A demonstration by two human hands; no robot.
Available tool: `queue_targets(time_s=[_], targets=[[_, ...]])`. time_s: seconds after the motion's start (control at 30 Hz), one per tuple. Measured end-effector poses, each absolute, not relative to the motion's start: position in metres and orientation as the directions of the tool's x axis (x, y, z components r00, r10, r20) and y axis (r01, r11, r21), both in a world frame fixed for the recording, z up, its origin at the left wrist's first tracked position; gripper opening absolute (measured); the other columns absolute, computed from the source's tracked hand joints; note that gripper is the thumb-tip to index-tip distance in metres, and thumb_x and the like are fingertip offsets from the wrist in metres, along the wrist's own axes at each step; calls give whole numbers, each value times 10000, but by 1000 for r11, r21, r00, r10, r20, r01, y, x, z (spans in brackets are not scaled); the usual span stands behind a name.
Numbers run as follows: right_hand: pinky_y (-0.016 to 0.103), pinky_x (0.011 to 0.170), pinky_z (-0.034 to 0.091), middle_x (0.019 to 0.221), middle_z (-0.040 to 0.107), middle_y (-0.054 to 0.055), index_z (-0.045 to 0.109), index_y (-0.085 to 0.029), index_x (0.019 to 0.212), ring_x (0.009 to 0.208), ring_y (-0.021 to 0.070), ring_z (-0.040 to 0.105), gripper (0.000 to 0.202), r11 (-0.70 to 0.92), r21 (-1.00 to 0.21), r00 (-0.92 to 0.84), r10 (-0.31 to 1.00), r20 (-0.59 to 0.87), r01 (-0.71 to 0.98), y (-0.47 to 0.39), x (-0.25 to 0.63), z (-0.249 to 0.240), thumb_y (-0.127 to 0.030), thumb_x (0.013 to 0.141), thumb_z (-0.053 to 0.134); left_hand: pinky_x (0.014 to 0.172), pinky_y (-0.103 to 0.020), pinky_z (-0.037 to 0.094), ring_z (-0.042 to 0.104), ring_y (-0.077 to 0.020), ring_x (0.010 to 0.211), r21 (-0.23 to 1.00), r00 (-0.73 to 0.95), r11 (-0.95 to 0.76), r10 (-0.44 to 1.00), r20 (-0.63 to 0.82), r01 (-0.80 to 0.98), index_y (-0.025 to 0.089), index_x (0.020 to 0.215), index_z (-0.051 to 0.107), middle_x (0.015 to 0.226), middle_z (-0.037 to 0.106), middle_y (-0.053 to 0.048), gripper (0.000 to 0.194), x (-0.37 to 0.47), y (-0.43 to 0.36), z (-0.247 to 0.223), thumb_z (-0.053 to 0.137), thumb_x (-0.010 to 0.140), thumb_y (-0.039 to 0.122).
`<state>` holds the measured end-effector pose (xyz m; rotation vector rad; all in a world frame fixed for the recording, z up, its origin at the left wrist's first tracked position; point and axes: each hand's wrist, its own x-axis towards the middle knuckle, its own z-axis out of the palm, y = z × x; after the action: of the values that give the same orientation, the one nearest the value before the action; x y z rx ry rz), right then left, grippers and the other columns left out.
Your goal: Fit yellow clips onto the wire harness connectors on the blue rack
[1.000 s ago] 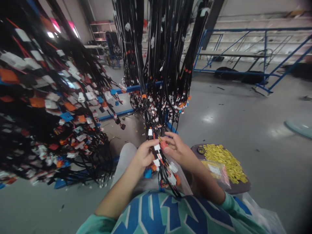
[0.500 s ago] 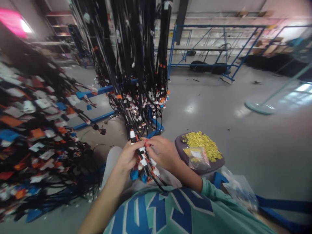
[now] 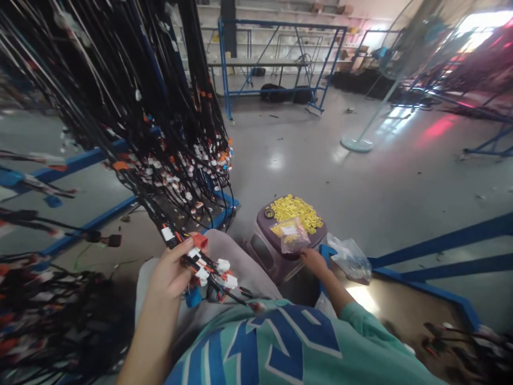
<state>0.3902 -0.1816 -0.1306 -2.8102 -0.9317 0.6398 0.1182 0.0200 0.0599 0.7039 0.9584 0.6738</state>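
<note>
My left hand (image 3: 170, 270) is closed around a black wire harness (image 3: 160, 214) above my lap. White connectors (image 3: 194, 254), a red connector (image 3: 200, 241) and a blue connector (image 3: 193, 297) hang along the harness at my fingers. Out to the right, my right hand (image 3: 313, 261) reaches to the near edge of a purple-brown stool (image 3: 262, 227), fingers stretched out beside the corner of a clear plastic bag (image 3: 294, 243). Whether they touch the bag is hard to make out. Many small yellow pieces (image 3: 296, 211) lie loose on the stool top, with a small black ring-shaped item (image 3: 269, 213) beside them.
Dense hanging wire harnesses (image 3: 132, 69) fill the left, over a blue metal frame (image 3: 88, 158). Another clear bag (image 3: 352, 259) lies right of the stool. Blue bars (image 3: 441, 240) cross the right side. Farther off stand a fan (image 3: 356, 143) and a blue rack (image 3: 280, 92).
My right hand has left the connectors and moved right to the stool. My left hand keeps hold of the harness. The view has turned to the right.
</note>
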Motion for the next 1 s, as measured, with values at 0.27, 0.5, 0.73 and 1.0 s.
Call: queue_targets(time_s=[0.27, 0.5, 0.73, 1.0], targets=[[285, 758, 441, 1054, 651, 117, 565, -152, 1125, 979, 222, 616, 354, -940, -246, 898, 307, -315, 235, -152, 403, -176, -338, 901, 364, 427, -247, 500, 563, -162, 447, 778, 373, 597, 779, -504, -195, 126, 582, 620, 498, 604, -29, 172, 119, 17, 66, 679, 429, 177], [364, 802, 493, 1010, 634, 97, 581, -111, 1040, 907, 174, 616, 303, -977, -201, 920, 139, -366, 68, -131, 411, -192, -347, 906, 445, 450, -247, 515, 569, -152, 452, 771, 332, 599, 788, -519, -217, 119, 593, 614, 498, 605, -23, 101, 114, 15, 68, 625, 494, 138], [364, 814, 487, 969, 630, 63, 595, -103, 971, 894, 160, 603, 273, -973, -208, 919, 175, -354, 105, -135, 409, -196, -334, 901, 468, 453, -249, 511, 571, -157, 466, 753, 334, 614, 779, -531, -236, 113, 611, 606, 511, 605, -29, 144, 114, 15, 66, 638, 471, 115], [357, 808, 465, 1050, 597, 78, 544, -131, 1091, 907, 168, 582, 298, -922, -307, 931, 305, -202, 235, -145, 399, -197, -337, 917, 417, 414, -236, 491, 574, -161, 451, 771, 410, 599, 773, -485, -218, 116, 618, 611, 519, 610, -28, 241, 111, 15, 61, 726, 411, 154]])
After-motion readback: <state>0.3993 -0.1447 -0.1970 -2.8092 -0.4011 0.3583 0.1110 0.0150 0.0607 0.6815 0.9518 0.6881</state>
